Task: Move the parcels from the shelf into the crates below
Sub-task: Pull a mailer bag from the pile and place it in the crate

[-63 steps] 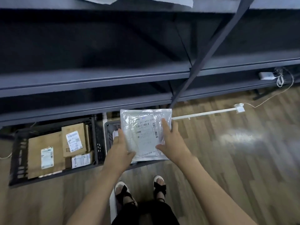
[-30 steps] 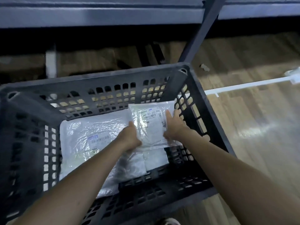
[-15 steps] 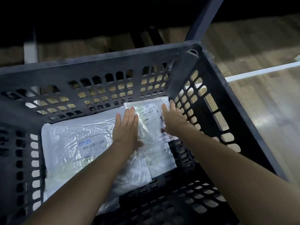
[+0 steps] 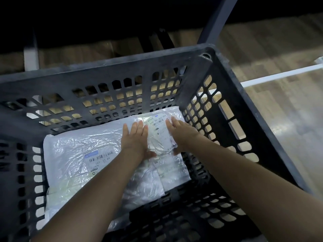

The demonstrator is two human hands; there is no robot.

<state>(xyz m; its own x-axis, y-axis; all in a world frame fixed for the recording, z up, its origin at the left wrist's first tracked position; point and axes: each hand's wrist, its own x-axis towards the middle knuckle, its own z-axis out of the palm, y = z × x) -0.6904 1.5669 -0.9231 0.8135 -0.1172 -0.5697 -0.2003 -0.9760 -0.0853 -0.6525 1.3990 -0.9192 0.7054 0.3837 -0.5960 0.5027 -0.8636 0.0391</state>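
**Inspector:** Item under review is the small parcel point(image 4: 160, 131), a clear plastic bag with a printed barcode label. It lies flat inside the black crate point(image 4: 122, 74), in the far right corner of the floor, close against the back and right walls.

**Clerk:** And what does it rest on?

**Inspector:** Its left edge overlaps the large parcel point(image 4: 80, 154), a white plastic bag with its own barcode label, which covers most of the crate floor. Another flat plastic bag point(image 4: 172, 170) sits just nearer the person, touching the small parcel's near edge.

**Clerk:** State of the hands?

**Inspector:** The left hand point(image 4: 135, 140) lies palm down, fingers straight and close together, pressing on the small parcel's left edge where it meets the large parcel. The right hand point(image 4: 180, 135) is also palm down, fingers extended, flat on the small parcel's right side, partly covering the label. Neither hand curls round anything. Both forearms reach down into the crate from the near side.

**Clerk:** Surroundings?

**Inspector:** The crate walls are perforated. It stands on a wooden floor point(image 4: 279, 102). A dark shelf post point(image 4: 216, 20) rises behind the far right corner, and a white bar point(image 4: 279, 76) lies on the floor to the right.
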